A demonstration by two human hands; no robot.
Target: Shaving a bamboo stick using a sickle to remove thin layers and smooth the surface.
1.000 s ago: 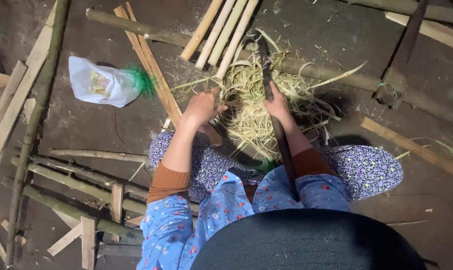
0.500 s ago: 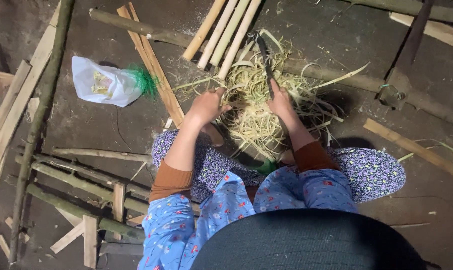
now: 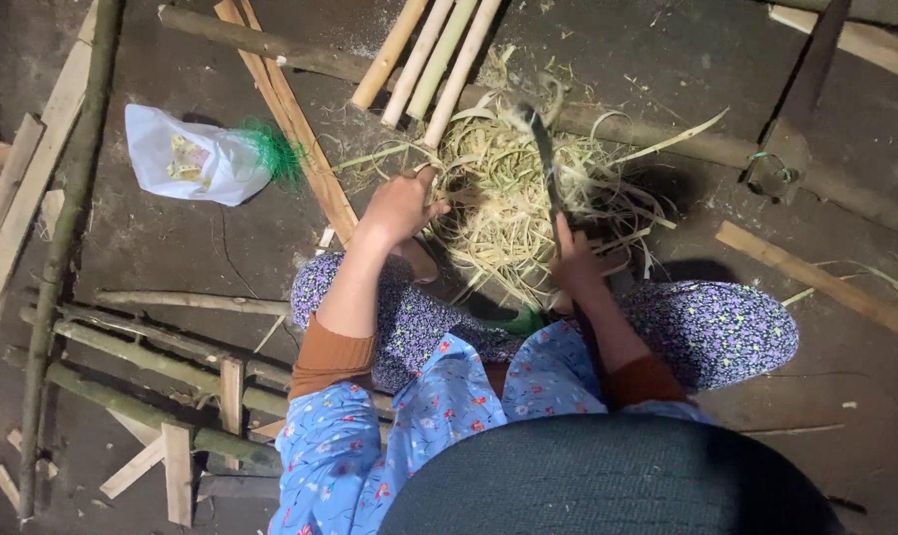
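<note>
Head view: left hand point(image 3: 401, 203) grips one bamboo strip point(image 3: 365, 159); right hand point(image 3: 574, 260) grips one knife point(image 3: 544, 163) over the shavings pile point(image 3: 508, 208). Four bamboo poles point(image 3: 429, 54) lie nearby.

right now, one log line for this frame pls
left hand: grips bamboo strip | right hand: holds knife, blade up | between hands: shavings pile | floor: white bag, bamboo poles
</note>
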